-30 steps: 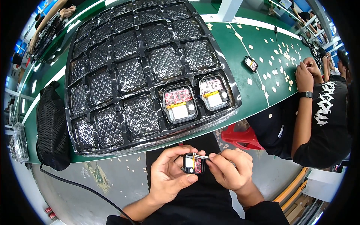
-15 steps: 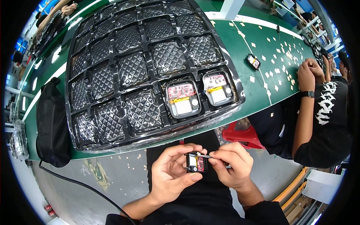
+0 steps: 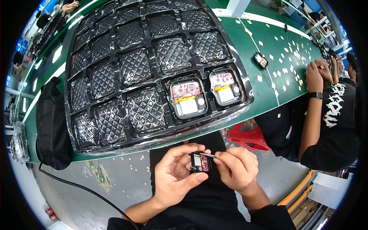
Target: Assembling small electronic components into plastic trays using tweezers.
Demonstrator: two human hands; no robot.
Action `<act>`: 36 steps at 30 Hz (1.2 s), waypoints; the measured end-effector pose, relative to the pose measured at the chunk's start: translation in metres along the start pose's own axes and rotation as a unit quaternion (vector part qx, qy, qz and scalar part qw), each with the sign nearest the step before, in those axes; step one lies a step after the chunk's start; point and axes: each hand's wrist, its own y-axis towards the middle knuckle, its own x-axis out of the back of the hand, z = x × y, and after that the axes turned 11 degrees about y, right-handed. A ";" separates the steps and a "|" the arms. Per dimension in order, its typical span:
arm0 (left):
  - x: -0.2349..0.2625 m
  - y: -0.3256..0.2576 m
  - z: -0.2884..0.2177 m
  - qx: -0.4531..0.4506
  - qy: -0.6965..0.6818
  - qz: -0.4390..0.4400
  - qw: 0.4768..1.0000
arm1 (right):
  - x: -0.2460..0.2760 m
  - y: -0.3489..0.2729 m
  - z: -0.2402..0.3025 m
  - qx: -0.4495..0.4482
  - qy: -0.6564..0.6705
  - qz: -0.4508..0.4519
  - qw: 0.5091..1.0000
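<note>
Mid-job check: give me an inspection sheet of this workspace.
Surface: green table bearing a black tray.
Job's things: small open device with red circuit board; two open units in tray.
Clutter: pale chips scattered at right; another device there.
Hands: left hand holds small device; right hand, thin tool, contact unclear.
Cables: black cable below mesh bag.
Surroundings: co-worker at right; red stool.

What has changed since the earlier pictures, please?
The small, black-cased device with a red circuit board appears tilted slightly, showing more of its left side. Nothing was taken or released: the left hand still holds it, the right hand the thin metal tool. The black plastic tray still lies on the green table.
</note>
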 end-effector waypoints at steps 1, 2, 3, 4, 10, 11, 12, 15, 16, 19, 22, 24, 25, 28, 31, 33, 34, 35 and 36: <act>0.000 0.000 0.000 0.000 0.000 0.000 1.000 | -0.001 0.000 0.000 0.003 0.002 -0.004 1.000; 0.000 0.000 0.000 0.003 0.003 -0.003 1.000 | -0.001 0.000 0.000 0.003 0.002 -0.004 1.000; 0.000 0.000 0.000 0.006 0.005 -0.006 1.000 | -0.001 0.000 0.000 0.003 0.001 -0.003 1.000; 0.000 0.000 0.000 0.007 0.005 -0.007 1.000 | -0.002 0.000 -0.001 0.003 0.000 -0.002 1.000; -0.004 -0.002 -0.001 0.008 0.008 -0.020 1.000 | -0.007 -0.005 0.003 -0.010 -0.006 -0.014 1.000; -0.005 -0.002 -0.001 0.000 0.020 -0.029 0.999 | -0.007 -0.005 0.003 -0.010 -0.006 -0.014 1.000; -0.006 -0.003 -0.001 -0.007 0.031 -0.038 0.999 | -0.007 -0.005 0.004 -0.010 -0.008 -0.012 1.000; -0.006 -0.001 -0.001 -0.036 0.070 -0.034 0.996 | -0.007 -0.006 0.002 -0.004 -0.012 -0.007 1.000; -0.006 -0.001 -0.001 -0.036 0.069 -0.033 0.996 | -0.006 -0.006 0.002 0.001 -0.015 -0.004 1.000; -0.007 -0.003 -0.002 -0.041 0.073 -0.039 0.996 | -0.003 -0.006 0.002 0.004 -0.020 0.013 1.000; -0.006 -0.008 -0.006 -0.052 0.017 -0.009 0.998 | 0.003 -0.003 0.000 -0.007 0.054 0.010 0.998; -0.007 -0.013 -0.019 -0.085 0.052 0.013 0.995 | 0.009 -0.002 -0.001 -0.017 0.062 -0.043 0.997; -0.003 -0.013 -0.026 -0.119 0.101 0.033 0.987 | 0.014 -0.002 -0.001 -0.042 0.038 -0.069 0.996; -0.005 -0.008 -0.057 -0.218 0.215 0.027 0.951 | 0.023 0.004 -0.012 -0.092 0.010 -0.121 0.988; -0.004 0.000 -0.084 -0.307 0.444 0.009 0.842 | 0.028 0.016 -0.030 -0.070 -0.006 -0.149 0.986; -0.010 0.008 -0.104 -0.324 0.541 -0.031 0.776 | 0.028 0.025 -0.038 -0.070 -0.001 -0.175 0.982; -0.014 0.013 -0.109 -0.321 0.562 -0.067 0.759 | 0.029 0.029 -0.041 -0.083 0.008 -0.186 0.979; -0.014 0.020 -0.111 -0.339 0.584 -0.099 0.730 | 0.031 0.032 -0.044 -0.088 0.013 -0.189 0.978; -0.015 0.026 -0.115 -0.357 0.608 -0.134 0.696 | 0.031 0.036 -0.045 -0.082 0.017 -0.192 0.978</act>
